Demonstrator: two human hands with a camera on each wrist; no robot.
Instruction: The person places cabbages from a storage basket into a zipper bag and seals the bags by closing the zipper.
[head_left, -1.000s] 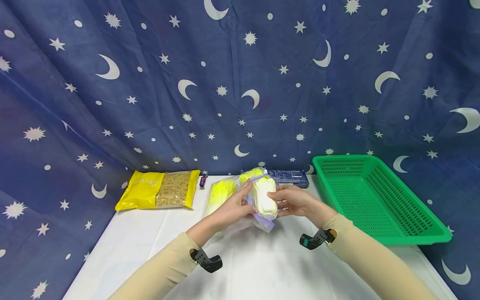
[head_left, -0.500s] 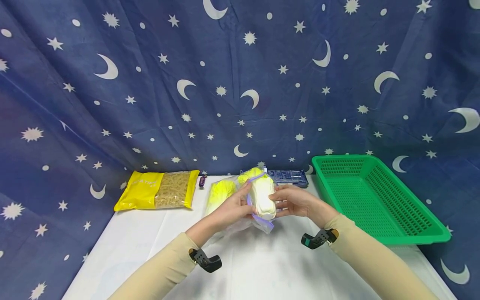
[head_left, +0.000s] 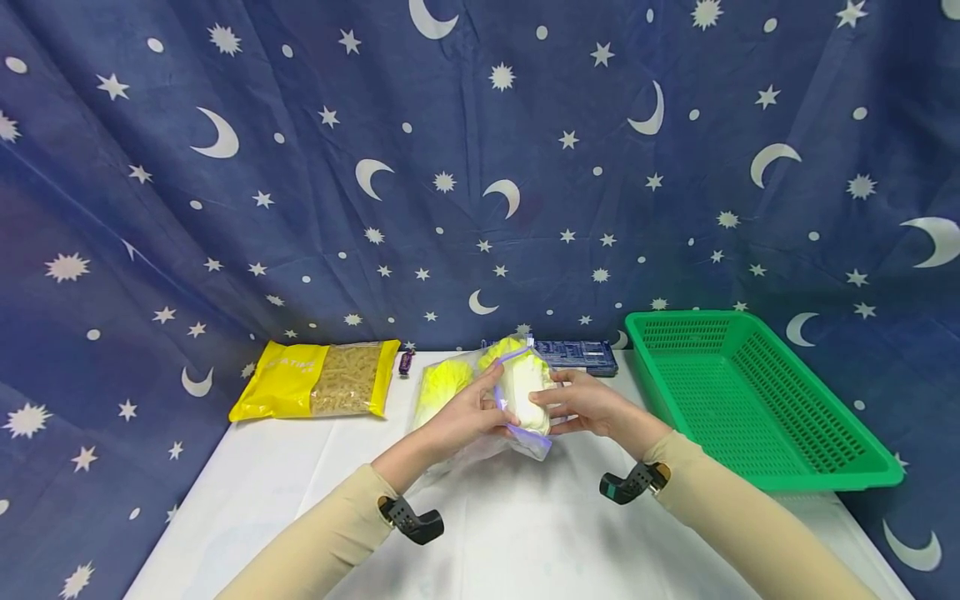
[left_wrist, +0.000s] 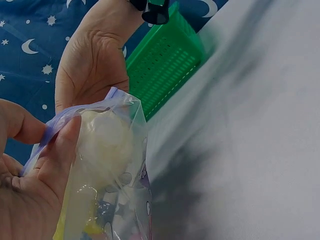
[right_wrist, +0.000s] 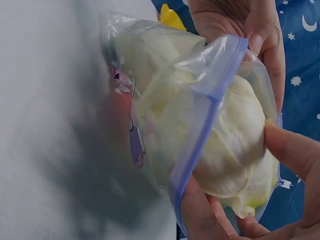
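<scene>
A clear zip bag (head_left: 534, 445) with a purple zip edge stands tilted at the table's middle, its mouth facing right. My left hand (head_left: 474, 410) pinches the mouth's rim between thumb and fingers. Within the mouth lies a pale napa cabbage (head_left: 523, 385), white base toward me. My right hand (head_left: 588, 403) grips this cabbage; in the right wrist view the thumb (right_wrist: 290, 147) presses its side while the other fingers reach under it at the purple edge. Another napa cabbage (head_left: 444, 385), with yellow leaves, shows through the bag on the left. More yellow leaves (head_left: 504, 348) show behind the rim.
A yellow bag of pasta (head_left: 315, 379) lies at the back left, beside a small purple wrapped candy (head_left: 406, 362). Behind the bag is a dark blue packet (head_left: 577, 357). At right stands a green basket (head_left: 765, 483). A patterned blue curtain (head_left: 480, 167) closes off the back.
The right hand's fingers have shifted a little left over the cabbage, which sits slightly deeper in the bag's mouth. The left hand stays on the rim.
</scene>
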